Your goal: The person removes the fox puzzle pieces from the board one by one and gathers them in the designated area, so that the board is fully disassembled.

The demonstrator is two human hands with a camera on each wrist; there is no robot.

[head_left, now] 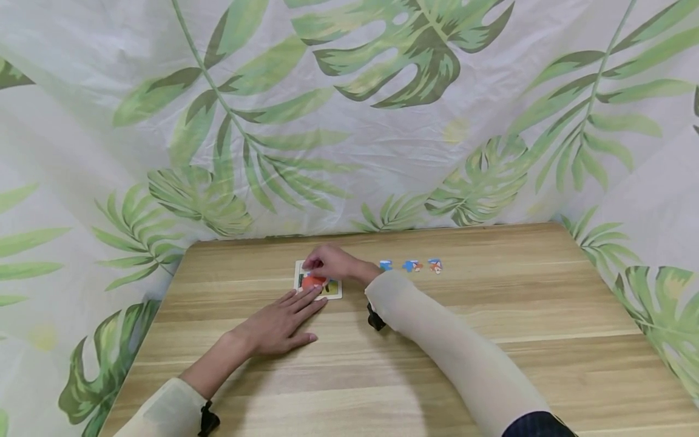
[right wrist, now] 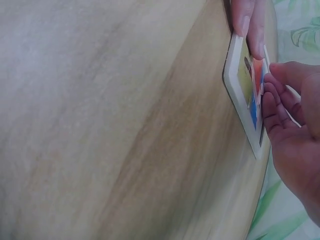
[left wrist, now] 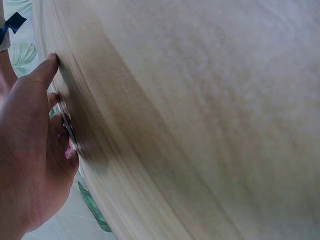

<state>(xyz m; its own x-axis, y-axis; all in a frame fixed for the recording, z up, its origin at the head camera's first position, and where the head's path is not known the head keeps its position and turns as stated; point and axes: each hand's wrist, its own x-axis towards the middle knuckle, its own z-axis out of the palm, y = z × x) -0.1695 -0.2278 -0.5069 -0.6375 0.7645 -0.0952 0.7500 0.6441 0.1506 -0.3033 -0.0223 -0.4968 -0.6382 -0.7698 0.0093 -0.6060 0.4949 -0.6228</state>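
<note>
A small jigsaw puzzle in a white-edged tray [head_left: 337, 297] lies on the wooden table, its picture showing red, yellow and blue. My left hand [head_left: 278, 325] reaches in from the near left with straight fingers, their tips resting on the puzzle's near part. Over the far part my right hand [head_left: 333, 263] bends down, its fingers curled and thumb close to them at the puzzle surface. In the right wrist view the right hand [right wrist: 295, 110] meets the tray's far side; I cannot tell whether a piece is between its fingertips. The left wrist view shows the left hand [left wrist: 35, 140] flat along the tabletop.
Loose puzzle pieces lie in a row right of the tray: a blue piece [head_left: 386, 265], a blue-and-orange piece [head_left: 412, 266] and another multicoloured piece [head_left: 435, 266]. Behind the wooden table [head_left: 491, 376] hangs a leaf-patterned cloth [head_left: 382, 152], close to its far edge.
</note>
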